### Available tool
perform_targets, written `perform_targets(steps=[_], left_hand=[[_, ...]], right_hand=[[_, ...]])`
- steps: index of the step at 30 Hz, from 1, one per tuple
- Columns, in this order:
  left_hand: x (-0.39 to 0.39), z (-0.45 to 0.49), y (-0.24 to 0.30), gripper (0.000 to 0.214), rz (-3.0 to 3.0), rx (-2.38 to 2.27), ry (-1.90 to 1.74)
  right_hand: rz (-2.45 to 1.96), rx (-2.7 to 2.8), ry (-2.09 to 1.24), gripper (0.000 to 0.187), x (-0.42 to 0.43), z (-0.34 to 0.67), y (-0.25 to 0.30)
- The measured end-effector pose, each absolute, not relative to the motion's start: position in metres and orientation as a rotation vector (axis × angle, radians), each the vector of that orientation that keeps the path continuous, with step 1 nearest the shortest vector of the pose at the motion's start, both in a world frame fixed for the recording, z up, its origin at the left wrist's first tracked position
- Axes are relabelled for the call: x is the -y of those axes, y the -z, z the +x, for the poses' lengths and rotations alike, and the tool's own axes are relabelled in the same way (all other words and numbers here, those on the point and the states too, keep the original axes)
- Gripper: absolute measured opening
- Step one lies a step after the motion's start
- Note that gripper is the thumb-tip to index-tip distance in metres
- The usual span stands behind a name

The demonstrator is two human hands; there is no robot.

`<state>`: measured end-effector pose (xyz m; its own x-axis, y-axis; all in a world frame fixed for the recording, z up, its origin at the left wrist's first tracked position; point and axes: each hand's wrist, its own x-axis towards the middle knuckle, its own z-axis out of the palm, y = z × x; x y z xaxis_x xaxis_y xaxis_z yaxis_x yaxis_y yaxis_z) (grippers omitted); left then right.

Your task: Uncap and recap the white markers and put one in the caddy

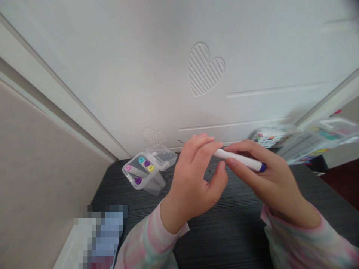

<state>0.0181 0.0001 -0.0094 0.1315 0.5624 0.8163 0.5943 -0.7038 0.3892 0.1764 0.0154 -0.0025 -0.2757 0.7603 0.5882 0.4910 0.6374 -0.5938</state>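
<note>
Between the thumb and fingers of my right hand (269,175) is a white marker (244,160) with a dark blue end, held nearly level above the dark table. My left hand (196,172) is at the marker's other end, its fingertips over that end and hiding it. The left thumb stands apart from the fingers and does not grip the marker. Left of my hands, a clear plastic marker case (153,183) stands with its lid (162,157) open. Several markers with pink, blue, purple and yellow ends are inside it.
The dark wood-grain table (224,231) meets a white panel (157,82) with heart reliefs. At the right are a transparent case (316,140) and a plastic-wrapped pack (272,134). A pixelated device-like object (108,235) lies at the lower left, near a beige wall (42,160).
</note>
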Motion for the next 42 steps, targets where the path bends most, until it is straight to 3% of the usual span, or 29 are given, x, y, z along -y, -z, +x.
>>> perform_targets(steps=[14,21,30,42], left_hand=[[-0.001,0.016,0.013,0.006,-2.163,1.467,2.347],[-0.009,0.016,0.008,0.015,-1.7,1.379,3.152],[-0.015,0.016,0.003,0.039,-1.087,1.501,3.613],[-0.015,0.012,0.006,0.031,-1.054,1.521,3.469]], right_hand=[[-0.992,1.924,-0.344,0.011,-0.014,0.175,0.003],[-0.997,1.94,-0.361,0.01,-0.014,0.173,0.004],[-0.966,1.973,-0.369,0.011,-0.014,0.172,0.005],[-0.981,1.876,-0.333,0.013,-0.016,0.17,0.011]])
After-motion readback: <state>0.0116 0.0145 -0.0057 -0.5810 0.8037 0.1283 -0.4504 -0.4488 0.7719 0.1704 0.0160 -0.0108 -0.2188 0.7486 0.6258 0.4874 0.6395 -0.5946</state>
